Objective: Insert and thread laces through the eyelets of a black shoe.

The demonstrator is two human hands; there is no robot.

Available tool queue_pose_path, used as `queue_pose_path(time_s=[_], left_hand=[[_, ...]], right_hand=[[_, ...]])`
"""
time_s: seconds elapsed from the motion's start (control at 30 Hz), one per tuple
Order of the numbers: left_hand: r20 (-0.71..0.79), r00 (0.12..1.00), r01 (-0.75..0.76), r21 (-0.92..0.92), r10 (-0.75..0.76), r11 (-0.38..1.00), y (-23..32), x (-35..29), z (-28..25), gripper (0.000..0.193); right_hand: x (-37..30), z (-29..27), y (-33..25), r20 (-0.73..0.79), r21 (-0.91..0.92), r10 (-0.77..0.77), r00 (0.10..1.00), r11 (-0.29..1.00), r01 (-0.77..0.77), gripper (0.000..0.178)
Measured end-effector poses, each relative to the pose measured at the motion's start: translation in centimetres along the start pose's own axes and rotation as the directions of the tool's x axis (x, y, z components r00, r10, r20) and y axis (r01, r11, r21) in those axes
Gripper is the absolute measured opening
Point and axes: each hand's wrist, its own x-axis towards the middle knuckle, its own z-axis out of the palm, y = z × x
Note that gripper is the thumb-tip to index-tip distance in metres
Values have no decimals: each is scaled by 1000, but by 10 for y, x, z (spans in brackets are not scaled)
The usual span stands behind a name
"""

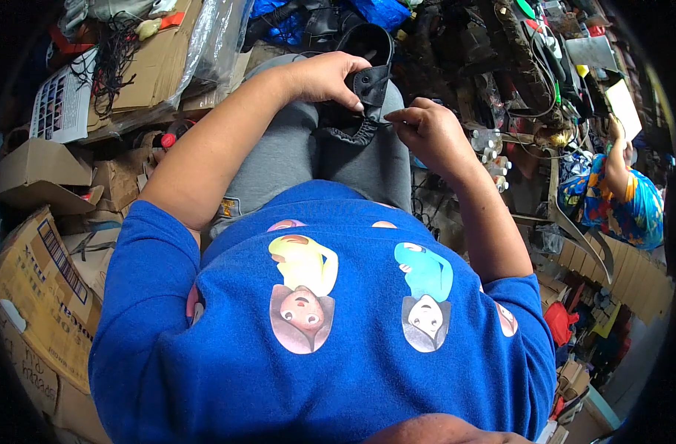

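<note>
A black shoe (362,89) lies on my lap, over grey trousers (286,152), toe end pointing away. My left hand (325,74) grips the shoe's upper edge from the left. My right hand (419,126) is just to the right of the shoe, thumb and fingers pinched together near its gathered black rim (349,133). What the pinched fingers hold is too small to see. My blue printed shirt (330,333) fills the lower half of the view.
Cardboard boxes (38,296) are stacked at the left, with a clear plastic bag (216,41) and tangled cords (112,55) behind them. Belts, straps and tools (530,66) crowd the right. Another person in a blue patterned top (619,200) sits at far right.
</note>
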Motion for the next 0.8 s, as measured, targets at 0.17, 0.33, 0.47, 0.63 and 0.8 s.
queue_pose_path(time_s=[0.17, 0.33, 0.47, 0.63, 0.8], left_hand=[[4, 1000, -5, 7, 5, 1000, -1, 0, 0, 42], [20, 1000, -3, -28, 4, 1000, 2, -1, -1, 42], [13, 1000, 9, -34, -9, 999, 0, 0, -1, 42], [27, 1000, 16, -53, -15, 998, -2, 2, -1, 42], [32, 999, 16, -65, -14, 998, -4, 1, -1, 42]], right_hand=[[-1, 1, -1, 26, 88, 20, 999, 996, -22, 20], [0, 1, 2, 37, 66, 58, 998, 996, -60, 19], [1, 1, -1, 41, 30, 39, 998, 999, -40, 18], [2, -1, -4, 48, -1, 44, 998, 999, -44, 17], [1, 1, -6, 31, -9, 58, 998, 998, -58, 16]])
